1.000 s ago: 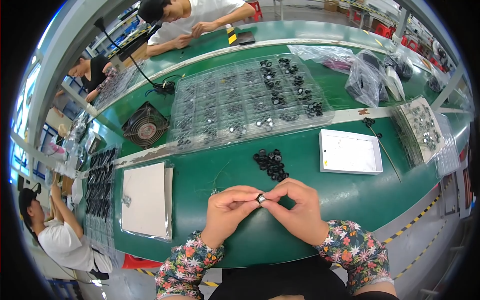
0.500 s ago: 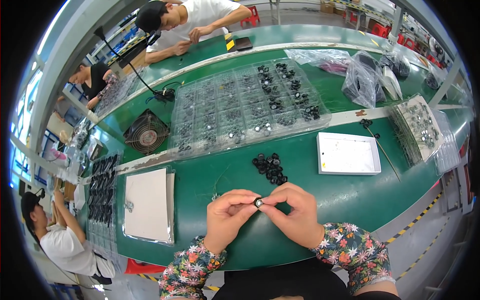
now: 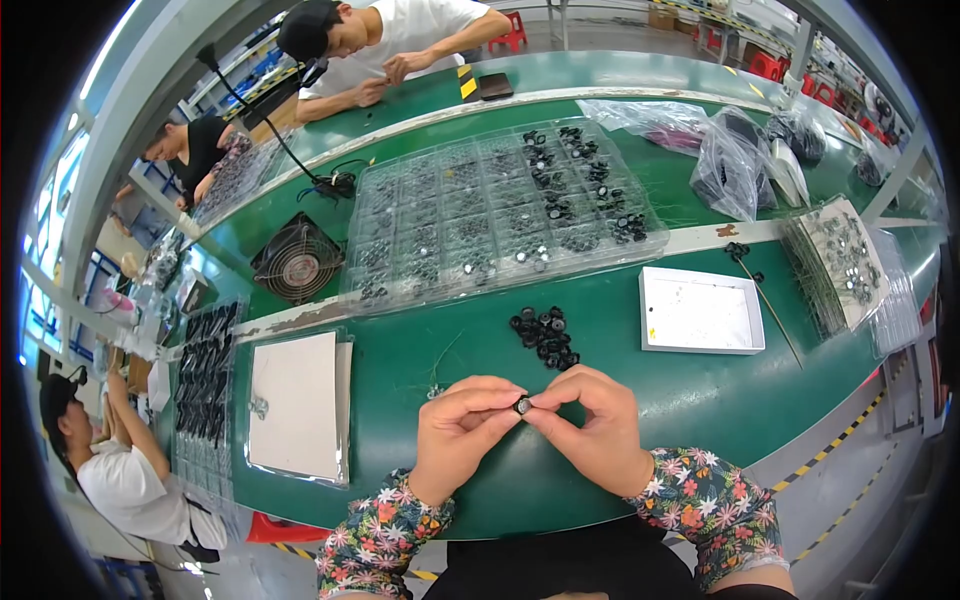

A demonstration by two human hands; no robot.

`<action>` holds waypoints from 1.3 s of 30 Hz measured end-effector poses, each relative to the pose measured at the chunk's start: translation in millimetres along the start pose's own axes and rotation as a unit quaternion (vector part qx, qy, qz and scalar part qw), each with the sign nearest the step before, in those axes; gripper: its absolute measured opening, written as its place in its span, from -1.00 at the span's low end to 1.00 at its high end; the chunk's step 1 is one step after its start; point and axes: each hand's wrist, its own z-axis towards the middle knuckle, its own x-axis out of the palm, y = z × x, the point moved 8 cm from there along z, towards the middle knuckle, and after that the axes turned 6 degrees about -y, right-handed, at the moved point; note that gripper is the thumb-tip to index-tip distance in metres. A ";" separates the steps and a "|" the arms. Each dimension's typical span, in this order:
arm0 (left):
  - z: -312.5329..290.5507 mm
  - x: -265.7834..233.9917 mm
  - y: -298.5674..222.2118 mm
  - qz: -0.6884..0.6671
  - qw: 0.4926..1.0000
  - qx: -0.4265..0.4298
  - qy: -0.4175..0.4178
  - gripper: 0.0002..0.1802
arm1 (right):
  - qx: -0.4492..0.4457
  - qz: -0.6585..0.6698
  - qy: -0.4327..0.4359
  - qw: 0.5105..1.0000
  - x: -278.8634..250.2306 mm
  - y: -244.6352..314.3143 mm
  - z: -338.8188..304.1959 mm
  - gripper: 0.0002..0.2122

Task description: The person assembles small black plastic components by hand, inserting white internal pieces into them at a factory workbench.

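Note:
Between my fingertips, above the near part of the green table [image 3: 590, 510], is a small round black part [image 3: 523, 405] with a silvery face. My left hand [image 3: 455, 435] pinches it from the left with thumb and forefinger. From the other side, my right hand [image 3: 597, 425] grips it the same way, so the fingertips nearly meet. Just beyond my hands lies a loose pile of small black round parts [image 3: 545, 338]. A little clear bit with thin wires [image 3: 435, 390] rests by my left knuckles.
A clear compartment tray [image 3: 500, 289] of small parts spans the middle. At right stand a white box [image 3: 705, 348], a thin stick [image 3: 782, 325] and stacked wired parts [image 3: 835, 262]. Left are a beige card [image 3: 295, 430], a fan [image 3: 297, 262] and black strips [image 3: 205, 375]. Co-workers sit opposite and left.
The black part has turned slightly between my fingers, its silvery face now showing differently. Both hands keep their pinch. The whole view has shifted a little.

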 end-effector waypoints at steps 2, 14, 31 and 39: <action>0.1 0.0 -0.4 0.001 1.000 0.004 0.000 -0.71 | 0.013 0.008 -0.002 1.000 -0.2 -3.0 -0.8 -0.88; 2.0 2.4 -6.9 0.038 0.999 0.013 0.023 -0.71 | 0.194 0.140 0.059 0.969 8.0 -26.0 -10.5 -0.89; -1.6 3.7 31.0 -0.193 0.964 -0.181 0.033 -0.70 | 0.318 0.222 0.049 0.920 14.8 -41.3 -14.2 -0.77; -5.6 10.6 38.7 -0.302 0.918 -0.251 0.046 -0.78 | 0.308 0.217 0.046 0.925 16.5 -40.4 -15.7 -0.74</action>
